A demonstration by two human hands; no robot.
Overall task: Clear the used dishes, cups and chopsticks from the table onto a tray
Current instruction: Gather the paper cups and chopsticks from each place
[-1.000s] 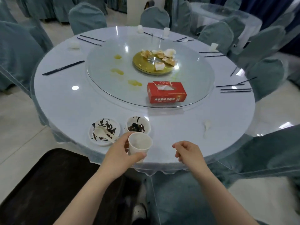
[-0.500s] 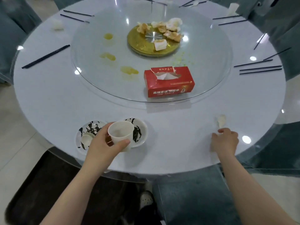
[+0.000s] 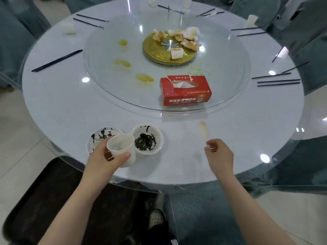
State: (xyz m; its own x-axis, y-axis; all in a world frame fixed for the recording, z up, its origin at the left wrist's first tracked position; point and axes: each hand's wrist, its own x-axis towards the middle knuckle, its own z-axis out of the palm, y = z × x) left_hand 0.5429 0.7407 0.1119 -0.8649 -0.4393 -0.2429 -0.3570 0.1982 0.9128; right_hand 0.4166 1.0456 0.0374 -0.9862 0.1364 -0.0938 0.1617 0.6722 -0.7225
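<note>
Box (image 3: pixel 185 91) lettering "高端宴请"

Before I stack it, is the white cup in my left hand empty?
Looks empty: the cup, tilted toward the camera in your left hand, shows bare white inside.

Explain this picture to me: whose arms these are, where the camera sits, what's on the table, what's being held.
No machine here: a person wears a camera on the head, looking down at their own arms. The left hand grips a white cup. The right hand pinches the handle end of a white spoon. On the round table sit a stained plate, a stained bowl and scattered black chopsticks. The glass turntable carries a red tissue box and a gold dish of leftovers. A dark tray waits below left.
</note>
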